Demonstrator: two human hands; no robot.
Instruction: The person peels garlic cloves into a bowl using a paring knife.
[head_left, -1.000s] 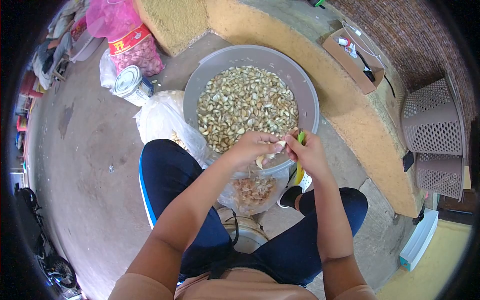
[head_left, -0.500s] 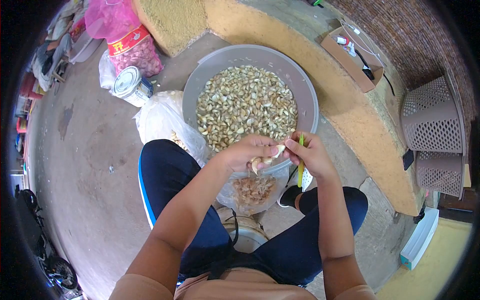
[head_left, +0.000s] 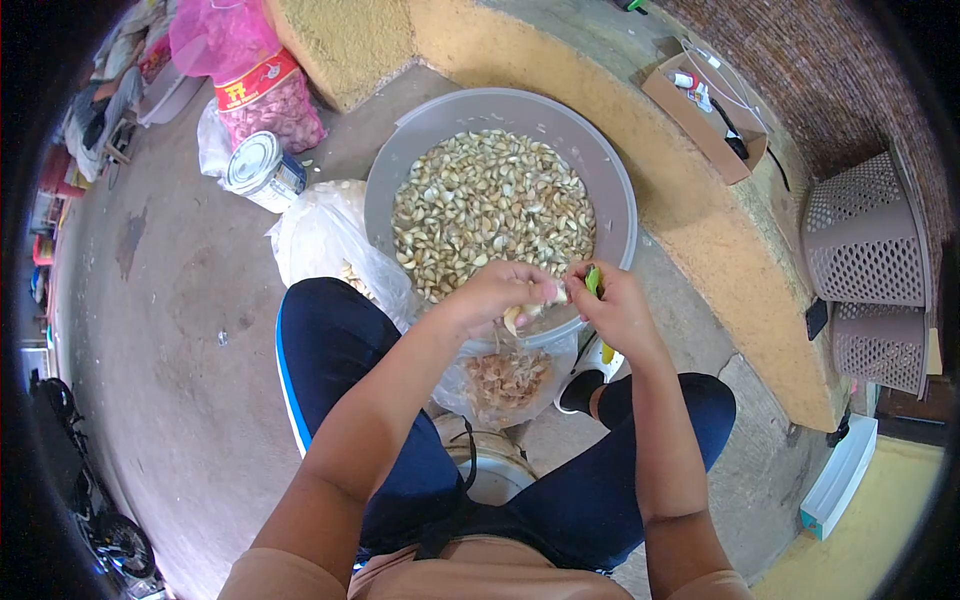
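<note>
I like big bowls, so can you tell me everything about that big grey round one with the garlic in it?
The big grey round plastic basin sits upright on the concrete floor, just in front of the person's knees. It is smooth, wide and shallow, and its bottom is covered with pale garlic cloves. The wall above them is bare. Its near rim is hidden behind the left hand and right hand, which work over it.
</note>
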